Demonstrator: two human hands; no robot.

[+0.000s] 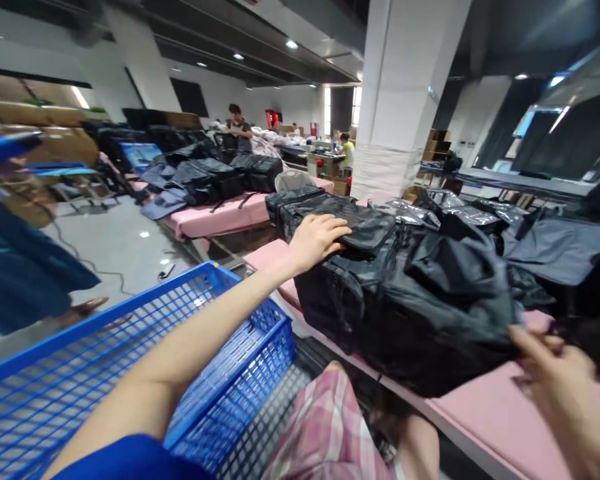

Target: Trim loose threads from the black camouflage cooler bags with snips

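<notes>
A large black bag (405, 313) lies across the pink-topped table in front of me, with a dark grey upper side and a strap loop on its near face. My left hand (320, 241) reaches over its left part, fingers closed at the edge of a black flap (367, 233). At the bag's right end is my right hand (560, 373), smeared by motion. Its fingertips touch the bag's corner and look closed on it; the other fingers are curled and partly unclear.
A blue plastic basket (250, 363) stands at my left, beside my knees. More black bags (215, 173) lie on another pink table (220, 217). Silver-lined and grey pieces (560, 247) lie behind the bag. A white pillar (395, 100) rises beyond. A person (20, 253) is at left; others are farther back.
</notes>
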